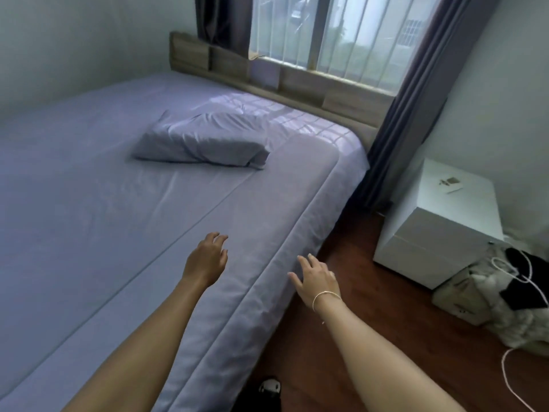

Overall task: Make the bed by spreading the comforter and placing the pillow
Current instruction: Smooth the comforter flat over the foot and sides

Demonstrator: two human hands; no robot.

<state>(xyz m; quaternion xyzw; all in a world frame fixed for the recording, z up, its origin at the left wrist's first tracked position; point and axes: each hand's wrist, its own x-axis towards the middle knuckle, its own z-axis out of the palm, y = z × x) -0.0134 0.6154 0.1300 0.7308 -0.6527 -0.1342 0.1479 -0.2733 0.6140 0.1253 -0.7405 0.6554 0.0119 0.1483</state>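
A lavender comforter (118, 203) lies spread flat over the bed, its right border hanging over the mattress side. A crumpled pillow (202, 141) in matching fabric rests on top of it, toward the wooden headboard (297, 81). My left hand (206, 258) hovers open just above the comforter's right border, fingers apart, holding nothing. My right hand (316, 281), with a thin bracelet on the wrist, is open beside the hanging edge of the comforter and grips nothing.
A white nightstand (439, 221) stands to the right of the bed on the wooden floor (341, 337). Bags, clothes and a white cord (505, 283) lie beside it. Dark curtains (410, 99) frame the window behind the headboard. A wall runs along the bed's far side.
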